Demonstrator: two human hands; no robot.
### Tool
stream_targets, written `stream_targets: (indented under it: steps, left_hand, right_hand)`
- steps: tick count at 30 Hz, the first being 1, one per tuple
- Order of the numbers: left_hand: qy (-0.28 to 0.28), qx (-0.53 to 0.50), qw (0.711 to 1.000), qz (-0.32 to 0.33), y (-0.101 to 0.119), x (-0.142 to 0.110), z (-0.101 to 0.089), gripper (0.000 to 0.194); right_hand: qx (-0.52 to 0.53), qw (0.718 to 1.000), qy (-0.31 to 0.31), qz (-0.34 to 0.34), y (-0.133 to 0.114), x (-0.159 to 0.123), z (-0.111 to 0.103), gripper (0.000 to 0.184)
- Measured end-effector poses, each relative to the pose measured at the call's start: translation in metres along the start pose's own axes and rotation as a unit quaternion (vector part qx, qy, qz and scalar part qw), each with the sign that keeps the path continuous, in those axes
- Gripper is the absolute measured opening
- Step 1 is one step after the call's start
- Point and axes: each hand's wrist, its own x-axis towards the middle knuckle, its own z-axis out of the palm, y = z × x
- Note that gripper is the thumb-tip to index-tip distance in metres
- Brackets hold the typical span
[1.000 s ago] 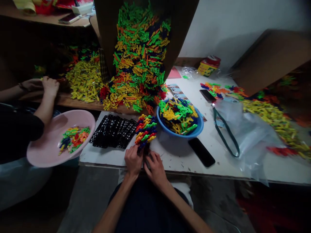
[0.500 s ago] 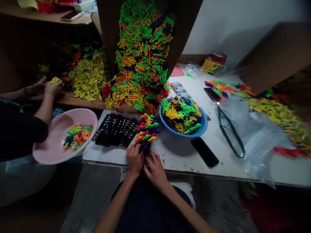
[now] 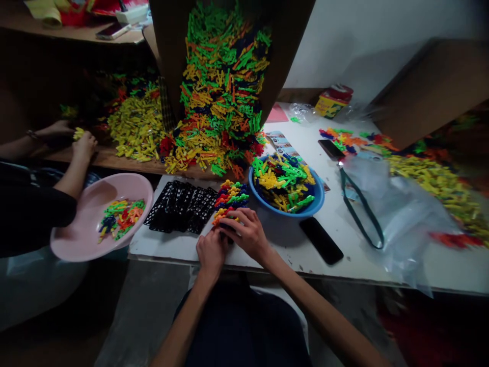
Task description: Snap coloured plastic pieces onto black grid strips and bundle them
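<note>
rows of small plastic figures [image 3: 232,191] in red, yellow, green, blue and orange lie packed together on the white bench [image 3: 168,245], near its front edge and directly ahead of the person. the right hand [image 3: 249,232] reaches over the nearest rows, its fingers bent and their tips on or just above the figures; whether they pinch one cannot be told. the left hand [image 3: 212,248] is at the near end of the same rows, beside the right, with its fingers curled inward and the tips hidden, so their grip cannot be told either.

just left of the rows is an overlapping spread of black lattice plates [image 3: 179,206]. to the right is a blue bowl [image 3: 282,210] heaped with mixed figures, with a black phone [image 3: 321,240] lying in front of it. farther right, a dark green strap [image 3: 359,214] lies against clear plastic bags [image 3: 405,224]. behind the rows, a large multicoloured heap [image 3: 225,97] spills from a cardboard box [image 3: 287,48]. at far left, a co-worker's hand [image 3: 84,146] holds yellow pieces [image 3: 79,133] beyond a pink basin [image 3: 72,232].
</note>
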Motion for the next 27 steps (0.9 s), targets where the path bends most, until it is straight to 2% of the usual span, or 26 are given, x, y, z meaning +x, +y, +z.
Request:
stream_targets:
  steps: [2,6,10,18,21,23,25,27]
  left_hand:
    - [-0.011,-0.008,1.000,-0.016,-0.001,0.000,0.002,0.027]
    - [0.002,-0.032,0.999,-0.034,-0.005,0.001,0.013,0.029]
    - [0.028,-0.036,0.999,0.017,-0.010,0.004,0.025,0.029]
    - [0.038,0.000,0.996,0.077,-0.014,0.009,0.036,0.041]
    - [0.050,0.005,0.995,0.084,-0.014,0.011,0.037,0.040]
    - [0.068,0.011,0.994,0.080,-0.013,0.011,0.037,0.038]
    - [0.079,0.015,0.994,0.069,-0.012,0.011,0.037,0.038]
    - [0.089,0.014,0.995,0.052,-0.011,0.011,0.037,0.038]
  right_hand:
    - [0.014,1.000,0.006,-0.001,0.004,-0.001,0.006,0.010]
    - [0.018,0.996,0.033,0.082,0.008,-0.006,0.012,0.007]
    - [0.009,0.992,0.037,0.118,0.010,-0.003,0.015,0.007]
    - [-0.020,0.990,0.056,0.125,0.002,-0.013,0.017,0.009]
    - [-0.027,0.993,0.053,0.103,0.007,-0.011,0.003,0.020]
    - [-0.034,0.990,0.078,0.116,0.024,-0.009,-0.016,0.020]
    - [-0.068,0.974,0.121,0.180,0.054,-0.011,-0.043,0.019]
    - [-0.136,0.938,0.144,0.285,0.090,-0.019,-0.071,0.025]
